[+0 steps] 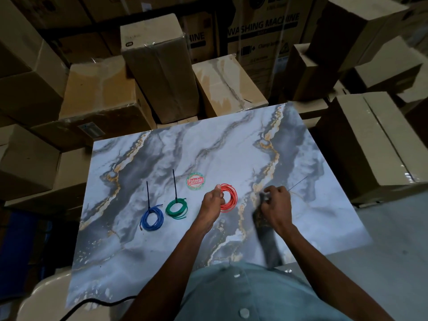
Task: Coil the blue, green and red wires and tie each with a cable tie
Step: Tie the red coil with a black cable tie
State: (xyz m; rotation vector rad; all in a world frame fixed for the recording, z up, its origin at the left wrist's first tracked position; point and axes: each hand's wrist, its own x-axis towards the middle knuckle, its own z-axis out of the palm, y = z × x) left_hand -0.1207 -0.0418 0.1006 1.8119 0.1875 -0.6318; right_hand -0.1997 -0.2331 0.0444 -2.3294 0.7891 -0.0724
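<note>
- left hand [213, 200] pinches red wire coil [229, 198] on marbled surface [185, 239].
- right hand [276, 201] grips thin black cable tie [298, 183], well beside the coil.
- risk: a loosened pinch could let the loops spring apart before tying.

1. This is a storeroom or warehouse for boxed goods, dimly lit.
2. Brown cardboard cartons [102, 89] are stacked closely across the whole upper half of the frame and down both sides.
3. A large carton [261, 35] at the top centre carries the printed words "WASHING MACHINE", which points to appliance stock.
4. Several cartons are sealed with clear tape or wrap that shines.
5. A marble-patterned board [208, 158] in the middle of the frame serves as a makeshift worktop among the cartons.
</note>
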